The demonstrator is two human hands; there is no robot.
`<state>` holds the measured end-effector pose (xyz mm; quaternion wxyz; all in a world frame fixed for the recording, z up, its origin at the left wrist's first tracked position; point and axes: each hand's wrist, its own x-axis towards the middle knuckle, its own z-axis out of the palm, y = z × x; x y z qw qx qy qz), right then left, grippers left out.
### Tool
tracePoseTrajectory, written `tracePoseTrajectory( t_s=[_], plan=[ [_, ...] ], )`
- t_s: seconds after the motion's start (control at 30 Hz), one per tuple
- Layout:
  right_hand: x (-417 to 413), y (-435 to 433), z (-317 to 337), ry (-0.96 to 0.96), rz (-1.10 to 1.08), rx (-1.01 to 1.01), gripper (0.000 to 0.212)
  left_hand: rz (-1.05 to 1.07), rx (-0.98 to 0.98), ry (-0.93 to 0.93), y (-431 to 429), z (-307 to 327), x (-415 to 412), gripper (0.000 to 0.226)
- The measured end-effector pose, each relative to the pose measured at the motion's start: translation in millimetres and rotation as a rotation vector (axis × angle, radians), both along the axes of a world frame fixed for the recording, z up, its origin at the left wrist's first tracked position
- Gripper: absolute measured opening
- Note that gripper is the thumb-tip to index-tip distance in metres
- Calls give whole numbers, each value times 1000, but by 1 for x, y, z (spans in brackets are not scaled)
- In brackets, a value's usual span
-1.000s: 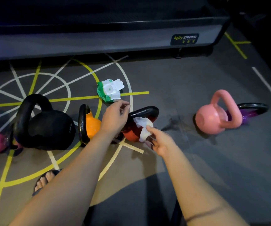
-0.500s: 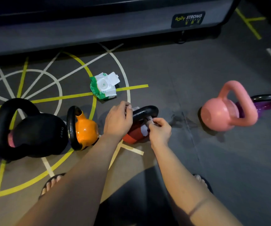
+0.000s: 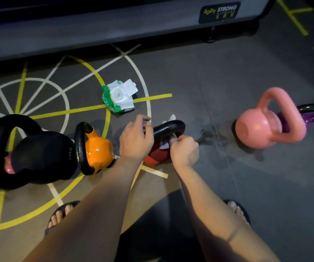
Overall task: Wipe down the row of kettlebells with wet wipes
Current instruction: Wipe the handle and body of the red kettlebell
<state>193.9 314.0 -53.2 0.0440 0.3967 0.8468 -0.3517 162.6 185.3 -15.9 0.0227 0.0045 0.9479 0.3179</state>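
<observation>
— What sits nearest?
— Two feet in dark sandals, the left foot [image 3: 61, 214] and the right foot [image 3: 236, 210], with two bare forearms reaching out between them.
— And the hands?
— The left hand [image 3: 136, 138] has its fingers curled over the near end of the black handle [image 3: 169, 127] of the red kettlebell [image 3: 156, 156]. The right hand [image 3: 184, 150] is a tight fist bunched round one wet wipe [image 3: 164, 144], pressed up under that handle.
— How does that kettlebell look?
— Glossy red body, thick black handle, on the grey floor [image 3: 209, 82] between orange and pink ones. The hands hide most of the body. A white corner pokes out beyond the handle (same wipe or not, I cannot tell).
— How many kettlebells?
— Five for sure: a big black kettlebell [image 3: 42, 157], an orange kettlebell [image 3: 98, 152] just beside it, the red one, then well apart on the right a pink kettlebell [image 3: 260, 127] and a purple kettlebell [image 3: 311, 114] behind it, cut off by the edge. A magenta shape [image 3: 8, 165] shows through the black one's handle, too hidden to name.
— Farther back?
— One green-and-white wipes pack [image 3: 119, 97], flap open, then a dark platform [image 3: 114, 31] with a "Body Strong" label [image 3: 219, 12].
</observation>
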Motion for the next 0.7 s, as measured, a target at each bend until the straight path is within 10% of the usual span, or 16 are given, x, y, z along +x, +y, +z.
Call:
tracePoseTrajectory(
  t_s=[0.4,0.7],
  plan=[
    [24,19,-1,321,198,407,35,5,6,10,-1,-4,-1,23],
    [5,-4,13,177,-620,-1094,16,-5,-1,-7,-1,-2,-1,22]
  ],
)
